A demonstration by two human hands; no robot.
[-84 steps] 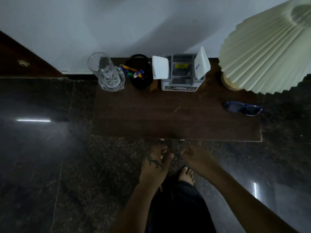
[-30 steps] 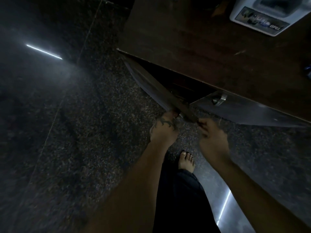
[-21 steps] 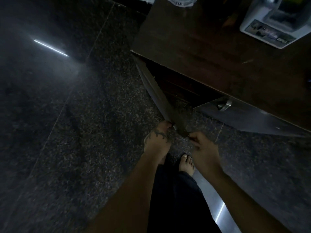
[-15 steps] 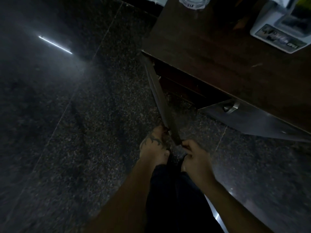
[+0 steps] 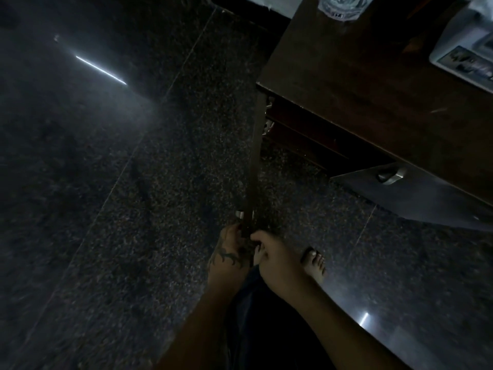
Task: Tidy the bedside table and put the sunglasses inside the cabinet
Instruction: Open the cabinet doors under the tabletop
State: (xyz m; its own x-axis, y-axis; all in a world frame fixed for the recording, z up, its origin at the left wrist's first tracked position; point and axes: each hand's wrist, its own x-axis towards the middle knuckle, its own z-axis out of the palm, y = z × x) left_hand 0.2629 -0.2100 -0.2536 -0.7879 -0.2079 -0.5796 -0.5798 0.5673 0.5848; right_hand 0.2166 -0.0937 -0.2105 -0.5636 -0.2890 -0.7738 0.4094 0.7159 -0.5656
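Presently, in the head view, both hands meet at the free edge of the left cabinet door (image 5: 253, 166), which stands swung far out from the desk (image 5: 373, 84) and is seen nearly edge-on. The left hand (image 5: 230, 252) (marked with a dark tattoo on its back) has its fingers curled at the lower end of that door edge, just below the small metal handle (image 5: 240, 214). The right hand (image 5: 277, 259) closes on the same edge from the other side, touching or nearly touching the left hand; lighting is too dim to confirm how firm either grip is.

Beyond the open door, the cabinet interior (image 5: 301, 134) shows dark shelf edges; its contents cannot be made out. The right cabinet door (image 5: 416, 198) hangs partly open beneath the desk's front edge, with its metal handle (image 5: 390, 176) near the upper corner.

On the desk, a clear glass (image 5: 342, 6) stands at the far edge, and a grey-white box (image 5: 464, 54) sits to the glass's right, cut by the frame. The sunglasses are not in view.

Below the hands, a bare foot (image 5: 316, 264) rests on the dark speckled floor (image 5: 133, 209), just right of the right hand.
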